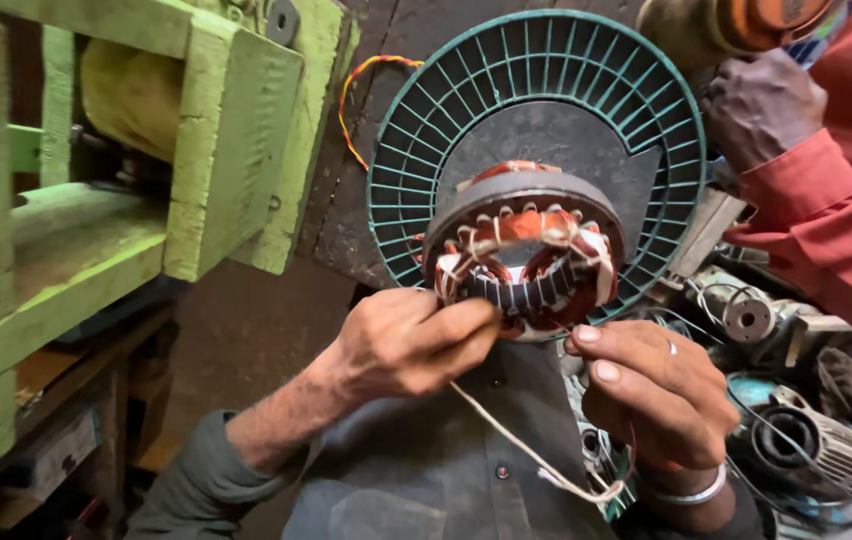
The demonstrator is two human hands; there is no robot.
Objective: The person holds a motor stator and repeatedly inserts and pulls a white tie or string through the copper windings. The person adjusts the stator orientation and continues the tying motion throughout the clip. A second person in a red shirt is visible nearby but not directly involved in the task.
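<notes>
Left hand [401, 340] fingers pinched on white cord [536, 455] at stator winding [526, 255]; right hand [656, 385] fingers curled, steadying stator's lower edge. Green fan guard [546, 80] behind.

At the left stands a heavy wooden frame painted pale green [226, 140], its paint chipped and worn, with a thick horizontal green beam [76, 260] jutting from it. Under the beam runs a dark wooden shelf [96, 375], and scraps of wood and a flat box [51, 455] lie on it in shadow. At the right, a cluttered heap [796, 400] holds a grey ribbed metal motor housing [826, 450], a small round metal pulley [748, 318] and loops of dark wire [796, 510]; what carries that heap cannot be seen.
</notes>
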